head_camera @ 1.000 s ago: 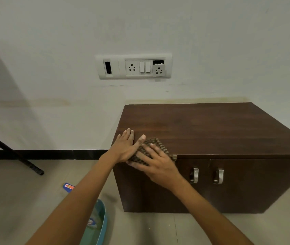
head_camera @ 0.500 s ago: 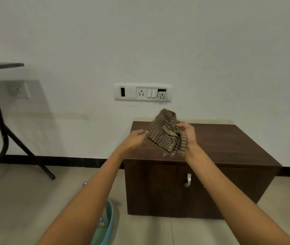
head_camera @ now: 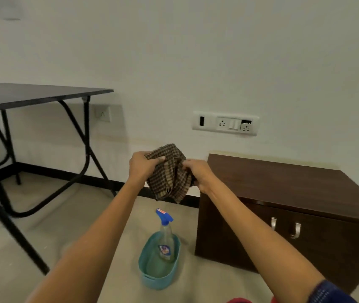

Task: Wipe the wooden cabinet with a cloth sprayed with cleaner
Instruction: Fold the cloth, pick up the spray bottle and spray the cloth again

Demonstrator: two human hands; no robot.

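Note:
A brown checked cloth (head_camera: 169,173) hangs bunched in the air between my two hands, left of the cabinet. My left hand (head_camera: 142,166) grips its upper left part and my right hand (head_camera: 197,173) grips its right side. The dark wooden cabinet (head_camera: 294,189) stands on the floor at the right, against the wall, with two metal door handles on its front. A clear spray bottle (head_camera: 166,235) with a blue trigger head stands in a teal tub (head_camera: 152,276) on the floor below the cloth.
A black folding table (head_camera: 32,95) with metal legs stands at the left. A white switch and socket panel (head_camera: 225,123) is on the wall above the cabinet. Something red (head_camera: 240,300) shows at the bottom edge.
Both hands lifted the cloth off the cabinet top and carried it to the left. The view pulled back and turned left, bringing the table, bottle and tub into sight.

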